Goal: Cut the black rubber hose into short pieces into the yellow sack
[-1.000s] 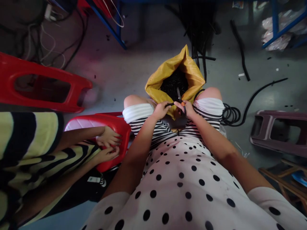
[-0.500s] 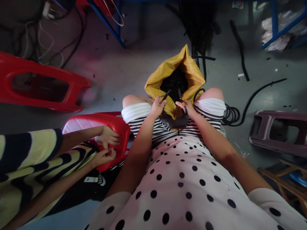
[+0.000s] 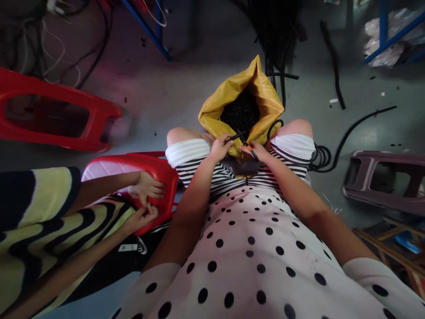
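Between my knees stands an open yellow bag [image 3: 214, 106] holding many short black pieces [image 3: 241, 113]. My left hand [image 3: 219, 148] is closed on a black tube [image 3: 233, 138] at the bag's near edge. Just right of it, my right hand [image 3: 257, 151] is wrapped round a cutting tool with orange and black handles [image 3: 249, 148]. The tool's dark tip meets the end of the tube, over the bag's opening. A loop of black tube [image 3: 274, 128] lies by my right knee and leads to a coil [image 3: 320, 157] beside my thigh.
Another person's hands [image 3: 146, 190] rest over a red stool [image 3: 169, 190] at my left. A larger red stool [image 3: 99, 110] lies farther left. A purplish stool [image 3: 361, 195] is at the right. Long black tubes [image 3: 282, 48] lie on the floor beyond the bag, near blue metal legs [image 3: 383, 31].
The tool in my right hand has swung toward the left, and its tip now meets the tube. The tube in my left hand now points more to the right.
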Action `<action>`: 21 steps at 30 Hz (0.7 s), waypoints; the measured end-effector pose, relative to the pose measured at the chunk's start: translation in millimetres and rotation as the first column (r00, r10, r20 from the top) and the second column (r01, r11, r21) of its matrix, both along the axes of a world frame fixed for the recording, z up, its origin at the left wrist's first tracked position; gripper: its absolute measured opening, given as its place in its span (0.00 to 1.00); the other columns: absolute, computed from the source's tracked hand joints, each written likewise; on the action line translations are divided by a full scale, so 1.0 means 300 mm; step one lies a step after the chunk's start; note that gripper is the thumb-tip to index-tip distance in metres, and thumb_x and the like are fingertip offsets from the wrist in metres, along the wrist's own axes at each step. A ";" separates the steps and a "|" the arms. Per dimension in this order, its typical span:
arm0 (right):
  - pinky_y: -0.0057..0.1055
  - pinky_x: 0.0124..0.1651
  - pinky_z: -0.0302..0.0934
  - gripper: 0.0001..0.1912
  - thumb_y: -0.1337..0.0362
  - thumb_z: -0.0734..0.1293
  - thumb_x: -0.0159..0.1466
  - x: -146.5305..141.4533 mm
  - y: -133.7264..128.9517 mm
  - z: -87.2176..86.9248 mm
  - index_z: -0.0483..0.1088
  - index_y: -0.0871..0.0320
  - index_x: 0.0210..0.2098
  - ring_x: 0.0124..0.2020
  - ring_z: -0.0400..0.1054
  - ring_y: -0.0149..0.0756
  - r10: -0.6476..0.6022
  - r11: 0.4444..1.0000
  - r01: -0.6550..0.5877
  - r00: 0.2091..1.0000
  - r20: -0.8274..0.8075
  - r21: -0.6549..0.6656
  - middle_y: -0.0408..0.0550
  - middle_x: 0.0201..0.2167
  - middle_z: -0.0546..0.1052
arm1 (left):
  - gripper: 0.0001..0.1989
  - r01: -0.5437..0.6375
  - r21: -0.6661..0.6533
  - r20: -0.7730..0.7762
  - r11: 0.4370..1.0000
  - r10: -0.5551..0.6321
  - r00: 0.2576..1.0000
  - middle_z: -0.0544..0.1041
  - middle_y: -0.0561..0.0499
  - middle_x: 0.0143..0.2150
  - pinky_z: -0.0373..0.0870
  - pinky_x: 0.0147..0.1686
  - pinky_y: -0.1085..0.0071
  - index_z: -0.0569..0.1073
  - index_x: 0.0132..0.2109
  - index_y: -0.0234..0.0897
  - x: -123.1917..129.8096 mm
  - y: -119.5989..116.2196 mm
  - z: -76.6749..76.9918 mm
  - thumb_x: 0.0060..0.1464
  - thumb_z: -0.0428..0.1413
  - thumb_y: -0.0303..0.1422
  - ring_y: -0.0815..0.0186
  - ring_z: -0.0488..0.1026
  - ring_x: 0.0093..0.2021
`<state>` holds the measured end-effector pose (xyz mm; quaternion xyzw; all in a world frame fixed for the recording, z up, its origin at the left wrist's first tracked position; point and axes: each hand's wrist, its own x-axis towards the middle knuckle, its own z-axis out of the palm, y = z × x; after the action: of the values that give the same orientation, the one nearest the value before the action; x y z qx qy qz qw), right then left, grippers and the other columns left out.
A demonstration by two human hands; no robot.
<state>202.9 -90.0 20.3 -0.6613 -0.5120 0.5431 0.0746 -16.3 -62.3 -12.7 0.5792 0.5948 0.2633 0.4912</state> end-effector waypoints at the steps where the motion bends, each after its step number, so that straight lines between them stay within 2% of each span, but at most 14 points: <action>1: 0.35 0.41 0.60 0.32 0.31 0.72 0.61 0.000 0.000 0.000 0.68 0.55 0.37 0.35 0.67 0.39 0.006 1.000 -0.006 1.000 -0.001 -0.003 0.47 0.33 0.76 | 0.13 0.033 0.004 -0.013 0.999 -0.033 0.999 0.85 0.47 0.44 0.76 0.56 0.61 0.82 0.50 0.38 -0.004 -0.001 -0.004 0.58 0.61 0.31 0.58 0.80 0.46; 5: 0.35 0.37 0.57 0.33 0.30 0.71 0.62 0.000 -0.004 -0.012 0.66 0.54 0.29 0.31 0.65 0.39 0.050 0.998 -0.052 0.998 0.050 0.045 0.45 0.24 0.71 | 0.17 0.137 -0.019 -0.046 0.990 -0.138 0.989 0.86 0.46 0.47 0.76 0.59 0.58 0.83 0.53 0.37 -0.018 0.001 -0.013 0.58 0.60 0.32 0.56 0.81 0.50; 9: 0.35 0.34 0.54 0.34 0.29 0.72 0.60 0.004 -0.010 -0.023 0.63 0.53 0.26 0.28 0.62 0.37 0.029 0.993 -0.036 0.998 0.056 0.115 0.43 0.19 0.65 | 0.17 0.125 -0.013 -0.052 0.992 -0.125 0.991 0.86 0.44 0.50 0.76 0.62 0.56 0.83 0.54 0.35 -0.021 0.011 -0.013 0.58 0.60 0.32 0.54 0.81 0.53; 12: 0.33 0.33 0.52 0.35 0.28 0.74 0.57 0.010 -0.009 -0.024 0.63 0.53 0.27 0.28 0.61 0.36 -0.002 0.995 0.003 1.000 -0.005 0.099 0.41 0.19 0.64 | 0.17 0.119 -0.010 -0.049 0.993 -0.119 0.992 0.87 0.44 0.51 0.75 0.63 0.56 0.83 0.53 0.36 -0.019 0.010 -0.003 0.58 0.61 0.30 0.54 0.82 0.54; 15: 0.32 0.33 0.52 0.35 0.28 0.74 0.56 0.010 -0.004 -0.019 0.64 0.53 0.30 0.28 0.60 0.35 -0.022 0.998 0.026 0.998 -0.061 0.057 0.40 0.21 0.65 | 0.17 0.186 -0.040 -0.027 0.982 -0.187 0.982 0.87 0.43 0.53 0.75 0.65 0.55 0.83 0.54 0.36 -0.021 0.002 0.009 0.58 0.61 0.29 0.53 0.82 0.55; 18: 0.33 0.33 0.51 0.34 0.29 0.73 0.58 0.004 0.003 -0.014 0.63 0.53 0.29 0.29 0.60 0.35 -0.004 0.998 0.005 1.000 -0.024 0.055 0.40 0.21 0.65 | 0.17 0.216 -0.047 -0.032 0.975 -0.218 0.975 0.87 0.43 0.55 0.74 0.66 0.54 0.84 0.54 0.36 -0.023 -0.004 0.014 0.59 0.60 0.28 0.52 0.82 0.57; 21: 0.34 0.34 0.49 0.34 0.31 0.75 0.59 -0.004 0.012 -0.013 0.61 0.53 0.25 0.29 0.58 0.34 0.018 0.991 -0.025 0.998 0.057 0.131 0.41 0.22 0.64 | 0.16 0.156 -0.022 -0.064 0.988 -0.157 0.986 0.87 0.42 0.56 0.74 0.66 0.55 0.83 0.54 0.35 -0.019 -0.002 0.011 0.60 0.59 0.29 0.52 0.82 0.59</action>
<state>201.6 -86.5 16.4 -0.6643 -0.5556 0.4904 0.0978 -22.0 -62.9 -9.4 0.6281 0.5655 0.1999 0.4957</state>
